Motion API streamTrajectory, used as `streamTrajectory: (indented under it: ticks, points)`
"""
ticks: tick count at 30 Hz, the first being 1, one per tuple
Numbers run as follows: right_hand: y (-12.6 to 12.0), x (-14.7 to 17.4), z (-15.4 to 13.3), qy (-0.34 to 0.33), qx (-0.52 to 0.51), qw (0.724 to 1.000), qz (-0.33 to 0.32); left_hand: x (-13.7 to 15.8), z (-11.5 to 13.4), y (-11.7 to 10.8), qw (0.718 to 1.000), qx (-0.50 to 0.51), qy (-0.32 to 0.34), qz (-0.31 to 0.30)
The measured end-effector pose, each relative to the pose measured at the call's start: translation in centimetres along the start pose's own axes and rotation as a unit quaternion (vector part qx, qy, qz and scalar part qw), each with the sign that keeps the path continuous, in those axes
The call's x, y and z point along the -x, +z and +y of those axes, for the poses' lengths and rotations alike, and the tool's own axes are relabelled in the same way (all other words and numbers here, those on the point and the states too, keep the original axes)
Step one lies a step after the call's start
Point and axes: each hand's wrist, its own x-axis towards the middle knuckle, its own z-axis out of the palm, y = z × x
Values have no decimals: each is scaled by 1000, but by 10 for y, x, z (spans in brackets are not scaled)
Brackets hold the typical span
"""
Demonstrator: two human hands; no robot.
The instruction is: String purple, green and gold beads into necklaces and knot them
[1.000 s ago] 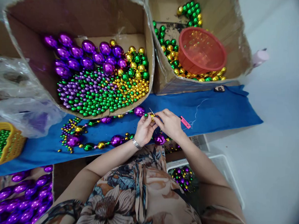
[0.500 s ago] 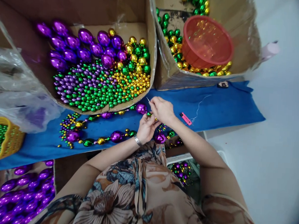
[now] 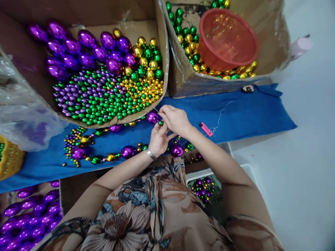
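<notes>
Our blue-covered bench (image 3: 256, 114) carries a cardboard box (image 3: 139, 6); between it and us lies the beaded strand (image 3: 128, 152). Our left hand (image 3: 159, 140) appears to pinch the strand; our right hand (image 3: 176, 121) has just shifted nearer the box, so we seem to be mid-pull. A pink piece (image 3: 206, 129) bears dark marks we cannot read. Thinnest is the needle (image 3: 156, 110) our right hand pinches.

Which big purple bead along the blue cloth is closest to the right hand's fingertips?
The purple bead just left of the right hand, beside a small green bead; the other big purple ones there lie farther from that hand's fingertips.
</notes>
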Motion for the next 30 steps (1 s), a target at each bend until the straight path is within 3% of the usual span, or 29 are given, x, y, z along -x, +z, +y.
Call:
streamTrajectory:
  ticks: [5, 13, 17, 24, 30]
  points:
    - [2, 3, 3, -13, -20, 1000, -4, 0, -3, 0, 1000, 5, 10, -10]
    - [21, -12, -13, -11, -32, 998, 56, -5, -1, -1, 1000, -11, 25, 5]
    - [8, -7, -7, -5, -77, 996, 44, -2, 0, -1, 1000, -22, 12, 5]
    - [-5, 12, 21, -18, -104, 994, -36, 3, -6, -1, 999, -8, 2, -51]
    - [2, 9, 21, 27, -139, 989, 30, 0, -8, -5, 997, -54, -12, -57]
